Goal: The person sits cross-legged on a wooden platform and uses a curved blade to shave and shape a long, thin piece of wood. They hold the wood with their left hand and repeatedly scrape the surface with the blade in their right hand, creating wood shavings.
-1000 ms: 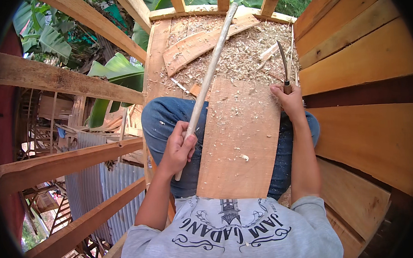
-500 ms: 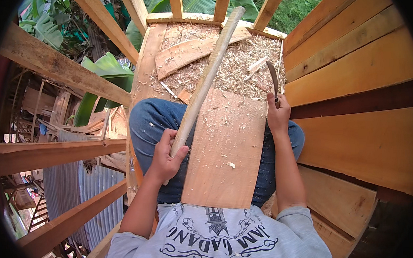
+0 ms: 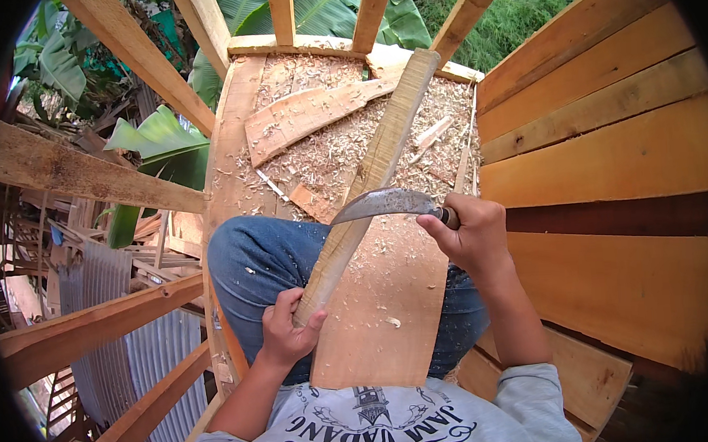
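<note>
My left hand is closed around the lower end of a long wooden stick, which slants up and away to the right. In my right hand is the dark handle of a sickle-like curved knife. Its blade points left and lies across the middle of the stick; whether it bites into the wood I cannot tell. Under both, a flat wooden board rests over my lap, between my jeans-clad legs, with a few shavings on it.
Wood shavings cover the floor ahead, around a curved plank and small offcuts. Slatted railings stand on the left and at the far side. A plank wall rises on the right. Corrugated metal sheets lie beyond the left railing.
My right hand has swung the knife from upright at the right to lying leftward across the stick. The stick's far end has dropped slightly and shifted right. My left hand keeps its hold.
</note>
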Demonstrator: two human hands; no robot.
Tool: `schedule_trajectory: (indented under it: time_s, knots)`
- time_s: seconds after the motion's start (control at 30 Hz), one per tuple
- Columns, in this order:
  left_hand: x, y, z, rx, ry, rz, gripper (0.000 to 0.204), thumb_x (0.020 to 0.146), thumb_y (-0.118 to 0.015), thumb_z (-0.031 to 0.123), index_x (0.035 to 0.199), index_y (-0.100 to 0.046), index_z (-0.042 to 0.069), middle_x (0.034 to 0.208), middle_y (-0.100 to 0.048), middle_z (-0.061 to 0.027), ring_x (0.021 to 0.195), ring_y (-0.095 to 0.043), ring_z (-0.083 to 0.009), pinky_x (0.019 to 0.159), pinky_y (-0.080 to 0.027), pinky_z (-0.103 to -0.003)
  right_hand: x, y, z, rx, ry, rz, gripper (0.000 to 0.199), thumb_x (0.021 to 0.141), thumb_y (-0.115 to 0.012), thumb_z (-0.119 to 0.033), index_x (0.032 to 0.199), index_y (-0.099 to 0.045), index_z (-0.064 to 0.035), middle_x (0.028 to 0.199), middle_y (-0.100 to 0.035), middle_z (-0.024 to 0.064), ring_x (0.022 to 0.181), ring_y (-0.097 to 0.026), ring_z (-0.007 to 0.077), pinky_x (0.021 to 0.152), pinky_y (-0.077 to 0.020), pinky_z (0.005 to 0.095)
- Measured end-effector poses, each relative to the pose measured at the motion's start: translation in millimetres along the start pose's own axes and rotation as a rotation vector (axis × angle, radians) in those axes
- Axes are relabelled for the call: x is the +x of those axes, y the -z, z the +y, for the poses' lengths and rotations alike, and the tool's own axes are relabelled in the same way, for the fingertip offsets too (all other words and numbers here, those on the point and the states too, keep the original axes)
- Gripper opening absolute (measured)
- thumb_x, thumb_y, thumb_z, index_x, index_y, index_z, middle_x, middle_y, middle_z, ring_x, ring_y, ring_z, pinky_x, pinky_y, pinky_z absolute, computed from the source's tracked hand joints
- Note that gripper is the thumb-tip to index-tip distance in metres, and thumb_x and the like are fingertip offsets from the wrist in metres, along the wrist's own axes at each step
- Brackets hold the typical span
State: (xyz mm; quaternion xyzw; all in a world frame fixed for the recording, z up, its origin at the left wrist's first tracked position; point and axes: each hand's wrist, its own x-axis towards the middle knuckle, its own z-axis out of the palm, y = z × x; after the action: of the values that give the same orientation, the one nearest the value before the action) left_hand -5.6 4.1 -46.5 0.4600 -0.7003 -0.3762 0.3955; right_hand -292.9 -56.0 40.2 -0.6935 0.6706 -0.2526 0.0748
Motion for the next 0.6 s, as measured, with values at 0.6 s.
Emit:
schedule_trajectory:
  time_s: [0.6]
  knots:
    - [4, -3, 1, 0.167, -0.027, -0.011, 0.037, 0.075, -0.075, 0.024, 0.089, -0.054, -0.003, 0.064, -0.059, -0.0096, 0.048, -0.06, -0.0221, 0.043, -0.046, -0.03, 37, 23, 17, -0.102, -0.03, 0.121, 0.06, 0.076, -0.068, -0.052, 0.051, -0.041, -0.0042, 0.043, -0.034, 0.0061, 0.039, -0.032, 0.0175, 0.039, -0.0277, 0.0324]
